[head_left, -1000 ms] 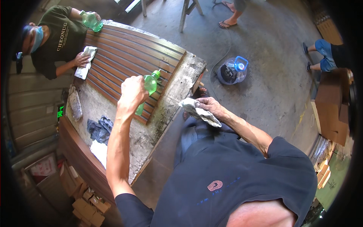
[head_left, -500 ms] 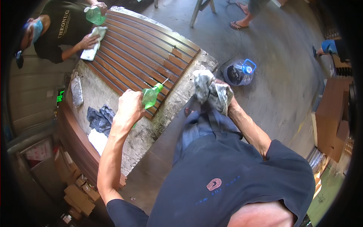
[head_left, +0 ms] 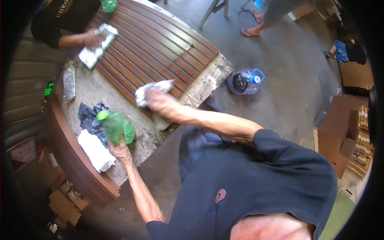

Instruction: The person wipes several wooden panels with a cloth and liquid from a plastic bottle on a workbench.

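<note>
My left hand (head_left: 121, 152) is closed around the lower part of a green plastic bottle (head_left: 113, 123) with a bright green cap. The bottle is over the worktop beside crumpled dark plastic (head_left: 91, 122) and a white cloth bundle (head_left: 96, 151). Blurred by motion, my right hand (head_left: 162, 105) presses a white, grey-stained rag (head_left: 153, 90) onto the near edge of a brown slatted wood panel (head_left: 156, 52). Its fingers are partly hidden by the rag. Wet, shiny patches show on some slats.
Across the panel, a co-worker's hand (head_left: 94, 40) holds a white cloth (head_left: 98, 47), near another green bottle (head_left: 109, 5). Stacked brown slats (head_left: 80, 160) line the worktop's left. A clear jug with a blue handle (head_left: 245, 82) stands on the floor. Another person's feet (head_left: 253, 30) are beyond.
My left hand has moved the bottle down and left, away from the panel. My right hand has brought the rag from over the floor leftward onto the slats. The co-worker's cloth has shifted slightly.
</note>
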Motion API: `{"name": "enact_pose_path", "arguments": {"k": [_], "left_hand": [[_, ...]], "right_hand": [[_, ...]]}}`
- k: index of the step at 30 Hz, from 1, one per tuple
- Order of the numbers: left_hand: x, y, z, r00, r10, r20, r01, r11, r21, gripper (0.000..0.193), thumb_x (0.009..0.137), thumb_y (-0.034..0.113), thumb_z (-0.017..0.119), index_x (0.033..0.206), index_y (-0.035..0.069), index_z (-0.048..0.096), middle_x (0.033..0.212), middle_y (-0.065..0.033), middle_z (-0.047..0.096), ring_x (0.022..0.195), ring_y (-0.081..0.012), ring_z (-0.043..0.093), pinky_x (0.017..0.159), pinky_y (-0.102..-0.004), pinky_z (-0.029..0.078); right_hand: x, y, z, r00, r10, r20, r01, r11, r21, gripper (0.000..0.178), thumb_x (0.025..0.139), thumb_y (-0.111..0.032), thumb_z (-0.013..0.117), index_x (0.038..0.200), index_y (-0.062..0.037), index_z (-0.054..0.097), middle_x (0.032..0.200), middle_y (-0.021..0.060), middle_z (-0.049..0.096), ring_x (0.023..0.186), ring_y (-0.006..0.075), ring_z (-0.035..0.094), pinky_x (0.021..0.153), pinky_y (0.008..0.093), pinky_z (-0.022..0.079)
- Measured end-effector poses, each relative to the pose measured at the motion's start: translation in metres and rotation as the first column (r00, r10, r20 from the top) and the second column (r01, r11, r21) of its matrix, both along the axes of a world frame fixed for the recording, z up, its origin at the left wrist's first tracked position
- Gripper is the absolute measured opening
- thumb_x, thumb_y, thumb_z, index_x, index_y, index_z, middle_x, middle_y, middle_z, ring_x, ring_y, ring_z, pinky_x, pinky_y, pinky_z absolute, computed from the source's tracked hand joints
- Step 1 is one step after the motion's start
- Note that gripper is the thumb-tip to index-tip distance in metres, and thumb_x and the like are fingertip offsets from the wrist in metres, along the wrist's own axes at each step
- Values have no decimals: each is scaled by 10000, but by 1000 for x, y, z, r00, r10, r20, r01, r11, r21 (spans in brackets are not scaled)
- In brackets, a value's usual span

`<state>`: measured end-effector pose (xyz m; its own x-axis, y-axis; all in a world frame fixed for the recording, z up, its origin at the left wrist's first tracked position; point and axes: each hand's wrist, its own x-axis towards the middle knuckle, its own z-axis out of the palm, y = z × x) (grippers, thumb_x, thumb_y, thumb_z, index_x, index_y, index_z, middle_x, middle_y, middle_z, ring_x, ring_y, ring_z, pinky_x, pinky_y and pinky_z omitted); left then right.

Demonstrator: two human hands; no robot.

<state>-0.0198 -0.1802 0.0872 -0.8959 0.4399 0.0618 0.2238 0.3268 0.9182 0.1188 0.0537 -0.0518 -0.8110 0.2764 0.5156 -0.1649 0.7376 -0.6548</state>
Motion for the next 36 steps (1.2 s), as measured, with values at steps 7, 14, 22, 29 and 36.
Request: {"name": "enact_pose_path", "arguments": {"k": [7,14,22,29,36], "left_hand": [[22,-58,-38,951,305,-49,-301,950,86,485,839,236,829,1227,-1,658,1180,-99,685,1062,-234,623,945,-380,487],[18,-23,-37,954,297,36,-299,939,173,495,829,206,838,1254,36,651,1233,-96,683,1136,-223,615,1005,-386,463],[14,-25,-32,962,273,23,-274,952,138,445,839,207,830,1215,27,672,1210,-92,691,1108,-232,621,1004,-398,458],[11,-42,-45,963,268,-27,-267,963,48,416,867,162,800,1222,2,655,1224,-113,678,1060,-220,638,940,-358,514],[9,-34,-40,975,206,-87,-206,979,11,501,866,289,805,1245,5,640,1241,-138,672,1096,-247,633,977,-392,497]], "right_hand": [[65,106,83,862,-301,408,25,829,559,484,851,-78,649,1322,-13,559,1452,223,481,1385,373,434,1150,434,400],[-6,26,76,953,-169,250,-55,718,694,357,865,-13,557,1217,-37,606,1315,184,573,1269,338,524,1080,443,459],[100,169,88,777,-595,207,414,729,545,789,670,-201,863,1339,31,515,1353,231,541,1284,358,520,1119,460,430],[34,-43,72,986,-1,170,-43,967,252,489,813,-157,624,1260,39,590,1388,209,548,1369,354,470,1174,491,353],[109,159,82,710,-662,240,584,744,326,628,740,-123,778,1291,63,541,1336,247,555,1219,358,547,1106,439,435]]}}
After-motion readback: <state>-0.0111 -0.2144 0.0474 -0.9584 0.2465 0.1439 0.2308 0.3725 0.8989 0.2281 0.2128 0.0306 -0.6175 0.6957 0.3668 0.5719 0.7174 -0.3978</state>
